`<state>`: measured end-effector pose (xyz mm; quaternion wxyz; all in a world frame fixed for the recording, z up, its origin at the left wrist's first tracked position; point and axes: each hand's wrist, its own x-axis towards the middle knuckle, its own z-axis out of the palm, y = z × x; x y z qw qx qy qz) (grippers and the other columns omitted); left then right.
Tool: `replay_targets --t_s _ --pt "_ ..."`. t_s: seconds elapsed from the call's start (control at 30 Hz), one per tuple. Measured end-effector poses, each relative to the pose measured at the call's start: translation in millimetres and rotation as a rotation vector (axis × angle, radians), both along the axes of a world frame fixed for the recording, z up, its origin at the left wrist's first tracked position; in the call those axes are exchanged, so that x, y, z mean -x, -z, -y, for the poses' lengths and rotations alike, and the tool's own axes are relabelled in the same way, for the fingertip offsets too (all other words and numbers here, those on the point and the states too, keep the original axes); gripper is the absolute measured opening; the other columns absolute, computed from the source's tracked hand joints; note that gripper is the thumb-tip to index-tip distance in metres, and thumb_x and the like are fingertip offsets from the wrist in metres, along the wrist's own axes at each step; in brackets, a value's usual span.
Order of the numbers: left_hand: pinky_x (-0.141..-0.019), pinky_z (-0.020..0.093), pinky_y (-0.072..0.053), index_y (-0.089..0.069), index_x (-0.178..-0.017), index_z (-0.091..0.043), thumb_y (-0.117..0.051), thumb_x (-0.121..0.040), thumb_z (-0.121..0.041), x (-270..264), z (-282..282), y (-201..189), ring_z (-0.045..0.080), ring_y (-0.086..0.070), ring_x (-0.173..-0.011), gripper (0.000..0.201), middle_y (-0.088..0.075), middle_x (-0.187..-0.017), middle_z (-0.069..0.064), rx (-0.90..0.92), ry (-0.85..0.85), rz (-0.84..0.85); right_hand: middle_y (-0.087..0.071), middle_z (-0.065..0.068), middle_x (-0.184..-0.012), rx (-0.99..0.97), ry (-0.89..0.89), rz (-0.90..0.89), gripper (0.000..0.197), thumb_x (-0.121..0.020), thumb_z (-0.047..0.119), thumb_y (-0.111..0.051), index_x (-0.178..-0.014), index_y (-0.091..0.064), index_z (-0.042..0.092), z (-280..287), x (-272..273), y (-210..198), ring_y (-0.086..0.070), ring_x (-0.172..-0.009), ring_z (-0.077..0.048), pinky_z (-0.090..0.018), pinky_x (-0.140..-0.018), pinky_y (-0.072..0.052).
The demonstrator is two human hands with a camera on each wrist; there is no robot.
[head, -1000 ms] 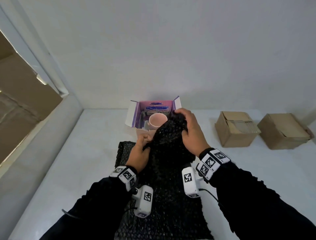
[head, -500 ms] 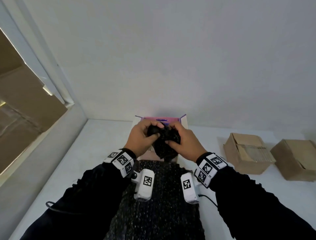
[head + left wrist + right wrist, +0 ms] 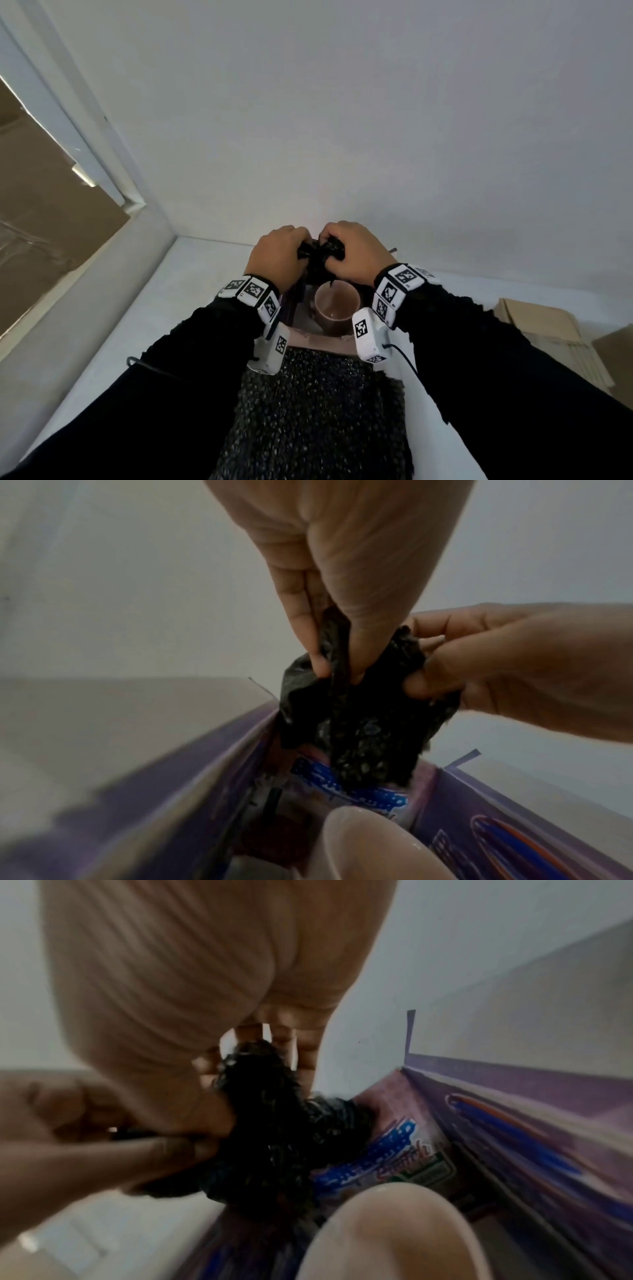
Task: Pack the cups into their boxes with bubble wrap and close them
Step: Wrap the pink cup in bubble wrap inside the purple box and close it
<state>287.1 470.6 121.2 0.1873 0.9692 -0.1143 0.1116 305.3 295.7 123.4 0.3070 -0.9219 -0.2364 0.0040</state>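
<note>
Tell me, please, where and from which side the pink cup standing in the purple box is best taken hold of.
Grip the pink cup by its rim, coming straight down from above: it stands upright with its mouth open, and the purple box walls crowd its sides. Both hands, the left hand and the right hand, now hold crumpled bubble wrap; no handle shows.

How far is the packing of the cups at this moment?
Done: the pink cup stands in the open purple box.
In hand: both hands, left hand and right hand, grip a bunched wad of black bubble wrap above the box, beyond the cup.
Left: push the wad in and close the flaps. Two brown cardboard boxes on the right wait; their contents are not visible.
</note>
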Motion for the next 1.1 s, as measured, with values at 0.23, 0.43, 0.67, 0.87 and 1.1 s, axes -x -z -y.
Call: replay_targets --t_s 0.23,0.43,0.67,0.87,1.1 --pt "-0.073 0.028 -0.046 -0.073 -0.092 -0.017 -0.073 -0.073 -0.025 -11.9 7.0 22.2 0.023 -0.058 -0.091 0.020 -0.058 -0.102 0.005 0.157 -0.094 -0.129 -0.043 -0.008 -0.111 0.398 0.082 0.148 0.034 -0.080 0.007 -0.060 -0.110 -0.049 0.017 -5.5 -12.9 33.3 -0.046 -0.096 -0.029 -0.037 -0.060 -0.045" --pt "-0.060 0.033 -0.042 -0.056 -0.101 -0.018 -0.063 -0.081 -0.023 -7.7 7.1 31.3 0.028 -0.057 -0.079 0.022 -0.055 -0.094 0.004 -0.019 -0.050 -0.065 -0.043 -0.012 -0.109 0.421 0.156 0.173 0.020 -0.090 0.010 -0.050 -0.108 -0.055 0.016 -11.3 -15.0 28.6 -0.042 -0.079 -0.025 -0.033 -0.058 -0.035" --pt "-0.060 0.034 -0.035 -0.063 -0.082 -0.010 -0.067 -0.075 -0.014 -6.5 2.7 45.3 0.035 -0.057 -0.079 0.009 -0.063 -0.082 0.009 -0.241 0.075 -0.041 -0.045 -0.009 -0.106 0.427 0.061 -0.032 0.027 -0.084 0.002 -0.056 -0.108 -0.059 0.013 -3.1 -15.4 35.2 -0.051 -0.075 -0.028 -0.040 -0.072 -0.049" --pt "-0.071 0.036 -0.034 -0.071 -0.063 -0.018 -0.071 -0.065 -0.029 -3.2 4.2 58.0 0.029 -0.050 -0.087 0.012 -0.063 -0.076 0.001 -0.526 0.046 0.027 -0.057 -0.008 -0.114 0.577 -0.024 -0.124 0.032 -0.086 0.018 -0.051 -0.116 -0.061 0.020 -3.9 -9.9 32.4 -0.059 -0.099 -0.032 -0.036 -0.075 -0.047" --pt "-0.084 0.041 -0.034 -0.065 -0.095 -0.018 -0.066 -0.072 -0.034 -3.0 -4.4 61.3 0.029 -0.052 -0.101 0.028 -0.062 -0.104 0.001 -0.525 0.095 0.053 -0.038 -0.013 -0.135 0.777 -0.093 -0.152 0.036 -0.096 0.029 -0.042 -0.129 -0.053 0.021 -6.5 -6.0 36.5 -0.032 -0.127 -0.035 -0.047 -0.103 -0.032"
